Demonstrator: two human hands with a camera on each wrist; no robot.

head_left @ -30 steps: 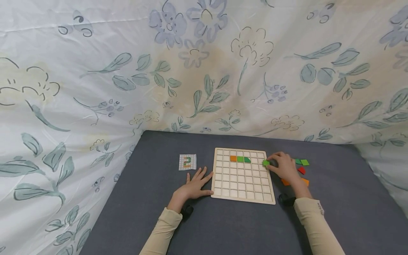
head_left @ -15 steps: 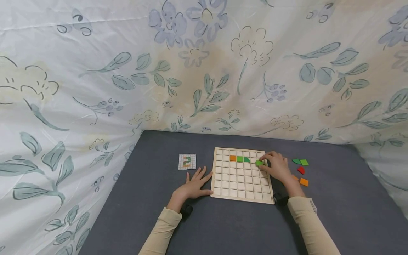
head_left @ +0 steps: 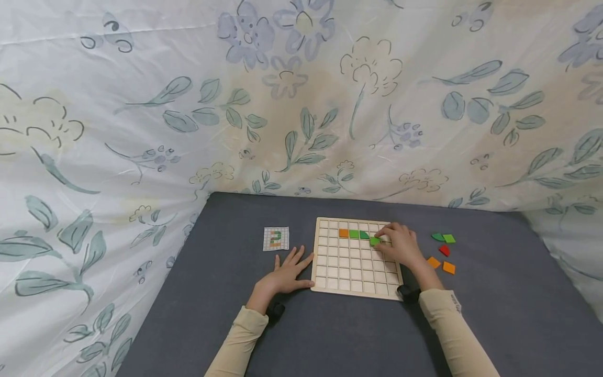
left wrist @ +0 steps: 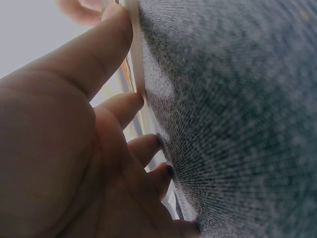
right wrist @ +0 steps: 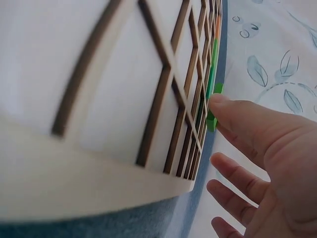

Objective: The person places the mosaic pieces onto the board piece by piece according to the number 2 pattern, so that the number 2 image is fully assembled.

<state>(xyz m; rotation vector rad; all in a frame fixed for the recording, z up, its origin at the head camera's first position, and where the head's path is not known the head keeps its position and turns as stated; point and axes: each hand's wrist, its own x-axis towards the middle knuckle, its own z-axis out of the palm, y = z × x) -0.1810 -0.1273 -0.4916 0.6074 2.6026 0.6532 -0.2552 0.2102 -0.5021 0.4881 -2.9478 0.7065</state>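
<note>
A wooden grid board [head_left: 356, 292] lies flat on the dark table. In its upper part sit an orange square tile [head_left: 344, 233], a light green square tile [head_left: 354, 234] and a dark green rounded tile [head_left: 364, 235] in one row. My right hand [head_left: 401, 246] pinches another light green tile [head_left: 374, 241] between thumb and fingertips, just right of and below that row; the right wrist view shows this tile [right wrist: 214, 106] close over the grid. My left hand [head_left: 283, 275] rests with spread fingers on the table, thumb and index fingertip touching the board's left edge.
A small pattern card [head_left: 276, 239] lies left of the board. On the right are a dark green tile [head_left: 438, 237], a light green tile [head_left: 449, 239], a red tile [head_left: 444, 250] and two orange tiles [head_left: 449, 268]. A floral cloth [head_left: 301, 104] hangs behind the table.
My right hand has carried the light green tile left from the board's right edge to beside the tile row. The orange tiles at the right have come into fuller view. My left hand stays put.
</note>
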